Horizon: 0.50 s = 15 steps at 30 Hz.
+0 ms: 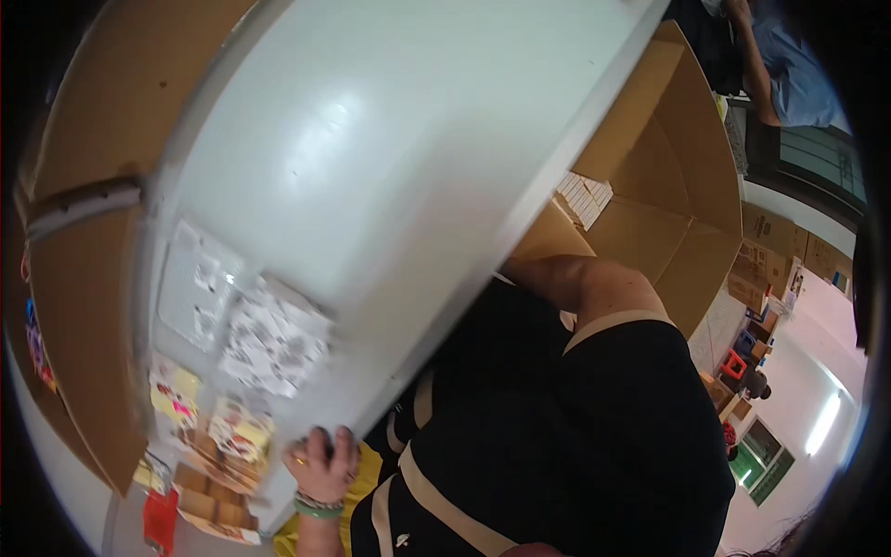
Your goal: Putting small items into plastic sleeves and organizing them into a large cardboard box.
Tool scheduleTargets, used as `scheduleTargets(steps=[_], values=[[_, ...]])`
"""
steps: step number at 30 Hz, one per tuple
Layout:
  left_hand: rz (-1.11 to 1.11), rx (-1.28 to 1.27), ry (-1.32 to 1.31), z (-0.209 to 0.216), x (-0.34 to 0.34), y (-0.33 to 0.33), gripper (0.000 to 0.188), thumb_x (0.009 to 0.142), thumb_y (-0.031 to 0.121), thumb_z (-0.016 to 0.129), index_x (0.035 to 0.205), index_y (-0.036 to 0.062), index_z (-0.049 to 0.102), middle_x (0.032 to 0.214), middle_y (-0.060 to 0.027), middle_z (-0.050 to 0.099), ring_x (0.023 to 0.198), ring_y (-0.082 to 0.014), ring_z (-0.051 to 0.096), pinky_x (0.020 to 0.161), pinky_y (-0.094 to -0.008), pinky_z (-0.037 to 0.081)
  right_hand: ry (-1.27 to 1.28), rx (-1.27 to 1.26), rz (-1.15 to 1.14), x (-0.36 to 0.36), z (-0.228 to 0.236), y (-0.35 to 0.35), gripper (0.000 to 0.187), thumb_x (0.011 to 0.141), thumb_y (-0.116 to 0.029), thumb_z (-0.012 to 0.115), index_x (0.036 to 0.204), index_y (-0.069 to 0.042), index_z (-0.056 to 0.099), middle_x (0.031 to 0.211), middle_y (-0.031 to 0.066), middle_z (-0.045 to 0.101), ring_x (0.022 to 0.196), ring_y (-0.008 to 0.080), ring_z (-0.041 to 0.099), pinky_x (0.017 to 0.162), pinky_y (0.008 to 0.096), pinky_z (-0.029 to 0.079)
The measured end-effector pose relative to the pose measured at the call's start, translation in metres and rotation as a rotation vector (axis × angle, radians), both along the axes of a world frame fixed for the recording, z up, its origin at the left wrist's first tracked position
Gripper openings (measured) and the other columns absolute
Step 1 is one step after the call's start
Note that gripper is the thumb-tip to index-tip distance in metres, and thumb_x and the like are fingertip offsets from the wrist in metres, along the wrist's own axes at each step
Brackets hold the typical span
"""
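Note:
My left hand, with a green bangle and a ring, rests at the near edge of the white table. Its fingers are apart and hold nothing that I can see. Just beyond it lie yellow printed packets, a stack of patterned white sheets or packs and a clear plastic pack, all somewhat blurred. My right arm reaches down beside the table at the large open cardboard box; the hand itself is hidden. Inside that box sits a row of thin white packs.
Brown cardboard stands along the table's far left side. Beyond the packets are a small open carton and a red object. Another person in a blue shirt is at upper right. Stacked cartons stand behind the large box.

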State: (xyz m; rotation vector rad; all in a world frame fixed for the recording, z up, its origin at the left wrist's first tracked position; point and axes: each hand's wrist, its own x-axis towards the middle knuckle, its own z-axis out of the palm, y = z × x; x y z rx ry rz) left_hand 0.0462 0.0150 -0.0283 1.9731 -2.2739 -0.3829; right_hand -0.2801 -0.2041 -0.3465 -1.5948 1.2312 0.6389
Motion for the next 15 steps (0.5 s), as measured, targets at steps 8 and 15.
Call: scheduleTargets(steps=[8,15], values=[[-0.011,-0.042,-0.138,-0.007,-0.002,0.000,0.055,0.074,0.020,0.065,0.124,0.0077,0.048,0.119,-0.0221,0.047,0.083,-0.0351,0.048,0.076,-0.0491,0.037,-0.292,-0.092,-0.024,0.082,-0.026,-0.117,0.041,0.089,-0.028,0.046,0.125,-0.010,0.053,0.124,0.0089,0.055,0.111,0.0239,0.054,0.091,0.0330,0.043],[-0.057,-0.160,-0.389,-0.017,-0.007,0.002,0.050,0.077,0.018,0.061,0.122,0.0036,0.045,0.114,-0.0255,0.050,0.079,-0.0361,0.050,0.075,-0.0489,0.039,-0.549,-0.093,-0.101,0.066,0.005,-0.017,0.042,0.088,-0.028,0.048,0.125,-0.009,0.054,0.122,0.0097,0.057,0.110,0.0248,0.055,0.091,0.0324,0.043]])
